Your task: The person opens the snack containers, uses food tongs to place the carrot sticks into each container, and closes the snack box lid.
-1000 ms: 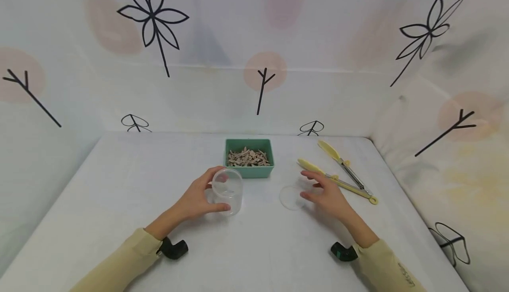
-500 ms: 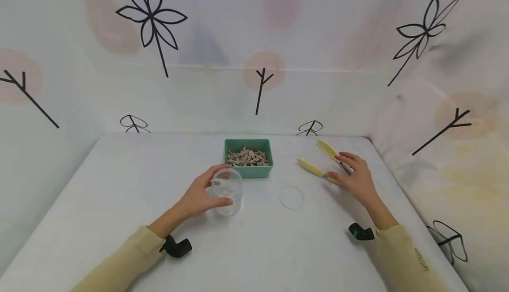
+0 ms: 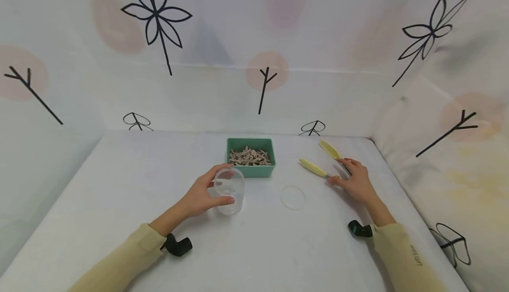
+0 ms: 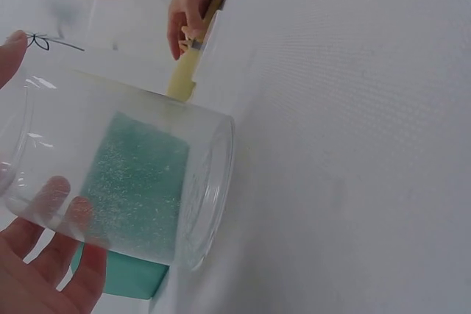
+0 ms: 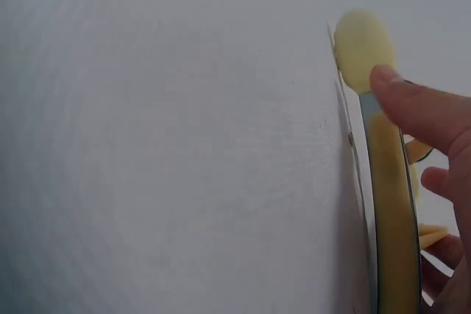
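White tabletop (image 3: 254, 248), and my left hand (image 3: 199, 196) curls round the cup (image 3: 237, 190), near side of the box (image 3: 254, 171); at right, my right hand (image 3: 357, 183) grips the splayed tongs (image 3: 313, 167): pick-up stage, I'd judge; next calls for an even squeeze.

On a white counter (image 3: 254, 256), a person's left hand (image 3: 198, 198) holds a clear cup (image 3: 235, 194) just in front of a green tub (image 3: 258, 171) of small brownish pieces (image 3: 250, 156). The right hand (image 3: 358, 185) grips splayed, yellow-tipped tongs (image 3: 313, 167). A thin, clear round disc (image 3: 293, 198) lies between cup and tongs.
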Available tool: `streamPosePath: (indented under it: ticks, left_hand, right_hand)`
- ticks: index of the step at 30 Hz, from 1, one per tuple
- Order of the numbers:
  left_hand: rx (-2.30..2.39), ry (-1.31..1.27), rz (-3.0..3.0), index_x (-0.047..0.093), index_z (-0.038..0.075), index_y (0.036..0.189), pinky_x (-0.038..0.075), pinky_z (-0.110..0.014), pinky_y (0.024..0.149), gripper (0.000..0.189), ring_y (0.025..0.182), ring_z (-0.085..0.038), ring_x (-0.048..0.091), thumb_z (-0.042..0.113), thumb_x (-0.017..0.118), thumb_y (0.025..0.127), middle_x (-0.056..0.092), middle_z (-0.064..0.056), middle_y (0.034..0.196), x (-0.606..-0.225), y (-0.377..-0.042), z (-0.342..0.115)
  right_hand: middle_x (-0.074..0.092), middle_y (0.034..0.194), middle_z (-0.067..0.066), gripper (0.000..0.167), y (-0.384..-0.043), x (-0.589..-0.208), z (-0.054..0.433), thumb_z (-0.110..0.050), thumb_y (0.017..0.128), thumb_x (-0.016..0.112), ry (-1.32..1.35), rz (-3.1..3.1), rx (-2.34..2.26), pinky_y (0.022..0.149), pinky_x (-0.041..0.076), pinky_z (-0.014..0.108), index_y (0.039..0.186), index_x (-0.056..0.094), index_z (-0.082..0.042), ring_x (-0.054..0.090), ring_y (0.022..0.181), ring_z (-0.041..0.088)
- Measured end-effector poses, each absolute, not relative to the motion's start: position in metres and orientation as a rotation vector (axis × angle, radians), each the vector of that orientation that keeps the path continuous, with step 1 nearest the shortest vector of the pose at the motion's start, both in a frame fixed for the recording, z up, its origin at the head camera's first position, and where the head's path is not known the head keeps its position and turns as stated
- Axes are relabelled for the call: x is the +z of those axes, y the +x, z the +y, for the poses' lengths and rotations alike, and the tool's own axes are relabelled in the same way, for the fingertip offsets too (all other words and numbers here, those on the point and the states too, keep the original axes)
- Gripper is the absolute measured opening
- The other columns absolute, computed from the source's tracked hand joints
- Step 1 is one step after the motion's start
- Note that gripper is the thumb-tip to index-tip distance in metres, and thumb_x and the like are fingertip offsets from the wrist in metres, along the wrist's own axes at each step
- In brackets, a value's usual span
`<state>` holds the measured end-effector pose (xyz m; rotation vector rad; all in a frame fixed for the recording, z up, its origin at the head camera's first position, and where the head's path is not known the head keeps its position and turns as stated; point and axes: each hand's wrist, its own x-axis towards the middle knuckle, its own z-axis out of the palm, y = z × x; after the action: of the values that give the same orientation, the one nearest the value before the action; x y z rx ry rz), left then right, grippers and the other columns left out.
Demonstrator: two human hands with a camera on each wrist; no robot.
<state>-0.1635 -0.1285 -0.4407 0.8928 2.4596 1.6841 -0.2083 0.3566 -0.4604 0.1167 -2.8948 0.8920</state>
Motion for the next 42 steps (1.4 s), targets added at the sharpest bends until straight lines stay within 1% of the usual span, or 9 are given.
streamPosePath:
  ticks: [4, 7, 16, 24, 29, 32, 37, 40, 42]
  left_hand:
    - [1.669, 0.866, 2.469, 0.043, 0.018, 0.149, 0.044, -0.057, 0.099, 0.079, 0.126, -0.024, 0.051, 0.023, 0.085, 0.081, 0.059, 0.0, 0.135, -0.44, -0.163, -0.129]
    - [1.675, 0.873, 2.459, 0.043, 0.017, 0.149, 0.044, -0.058, 0.099, 0.079, 0.125, -0.025, 0.051, 0.023, 0.084, 0.081, 0.059, -0.002, 0.135, -0.44, -0.163, -0.128]
    - [1.668, 0.87, 2.456, 0.042, 0.021, 0.149, 0.043, -0.059, 0.1, 0.078, 0.127, -0.026, 0.05, 0.022, 0.084, 0.082, 0.057, -0.004, 0.137, -0.437, -0.162, -0.127]
    - [1.659, 0.871, 2.458, 0.042, 0.021, 0.149, 0.043, -0.06, 0.1, 0.078, 0.128, -0.026, 0.048, 0.023, 0.083, 0.083, 0.057, -0.003, 0.137, -0.438, -0.163, -0.128]
    - [1.659, 0.867, 2.459, 0.042, 0.022, 0.149, 0.043, -0.059, 0.1, 0.078, 0.128, -0.026, 0.049, 0.023, 0.083, 0.083, 0.056, -0.002, 0.138, -0.439, -0.163, -0.129]
    - [1.661, 0.863, 2.452, 0.042, 0.022, 0.15, 0.043, -0.059, 0.1, 0.078, 0.127, -0.026, 0.049, 0.023, 0.083, 0.083, 0.056, -0.002, 0.138, -0.44, -0.163, -0.129]
    - [1.677, 0.85, 2.431, 0.042, 0.021, 0.15, 0.044, -0.057, 0.1, 0.079, 0.127, -0.026, 0.049, 0.023, 0.084, 0.083, 0.052, -0.002, 0.142, -0.439, -0.162, -0.13]
    - [1.681, 0.842, 2.423, 0.042, 0.02, 0.15, 0.043, -0.057, 0.1, 0.079, 0.128, -0.027, 0.048, 0.022, 0.084, 0.082, 0.051, -0.002, 0.143, -0.438, -0.162, -0.13]
    - [1.688, 0.837, 2.414, 0.042, 0.019, 0.15, 0.043, -0.057, 0.101, 0.08, 0.129, -0.027, 0.048, 0.022, 0.084, 0.082, 0.051, -0.003, 0.144, -0.437, -0.162, -0.13]
  right_hand:
    - [0.03, 0.145, 0.04, 0.104, -0.212, -0.463, 0.353, -0.045, 0.078, 0.084, 0.082, -2.962, 0.793, 0.1, 0.03, 0.071, 0.153, 0.029, 0.003, 0.027, 0.13, 0.06]
    - [0.03, 0.145, 0.041, 0.117, -0.213, -0.461, 0.35, -0.049, 0.077, 0.083, 0.052, -3.001, 0.744, 0.101, 0.031, 0.071, 0.157, 0.015, 0.003, 0.028, 0.131, 0.06]
    - [0.03, 0.144, 0.044, 0.12, -0.212, -0.452, 0.348, -0.04, 0.078, 0.085, 0.022, -2.971, 0.789, 0.104, 0.028, 0.069, 0.155, 0.008, 0.01, 0.029, 0.132, 0.06]
    - [0.031, 0.146, 0.041, 0.104, -0.212, -0.434, 0.345, -0.032, 0.081, 0.083, -0.049, -2.958, 0.845, 0.105, 0.028, 0.067, 0.152, 0.02, 0.011, 0.03, 0.134, 0.057]
    - [0.042, 0.139, 0.038, 0.096, -0.212, -0.42, 0.338, -0.036, 0.081, 0.083, -0.015, -2.989, 0.815, 0.097, 0.038, 0.064, 0.148, 0.032, 0.009, 0.044, 0.123, 0.051]
    - [0.044, 0.137, 0.038, 0.1, -0.212, -0.411, 0.332, -0.04, 0.081, 0.083, 0.021, -3.028, 0.794, 0.09, 0.043, 0.062, 0.151, 0.027, 0.005, 0.048, 0.117, 0.049]
    - [0.037, 0.146, 0.036, 0.108, -0.214, -0.392, 0.317, -0.038, 0.078, 0.085, 0.171, -3.072, 0.764, 0.102, 0.034, 0.065, 0.154, 0.022, 0.006, 0.038, 0.13, 0.052]
    - [0.042, 0.144, 0.031, 0.098, -0.214, -0.382, 0.306, -0.033, 0.077, 0.087, 0.284, -3.063, 0.751, 0.103, 0.033, 0.064, 0.15, 0.034, 0.005, 0.041, 0.129, 0.048]
    - [0.049, 0.138, 0.028, 0.09, -0.215, -0.376, 0.298, -0.03, 0.077, 0.087, 0.359, -3.051, 0.745, 0.097, 0.039, 0.061, 0.147, 0.041, 0.003, 0.049, 0.12, 0.043]
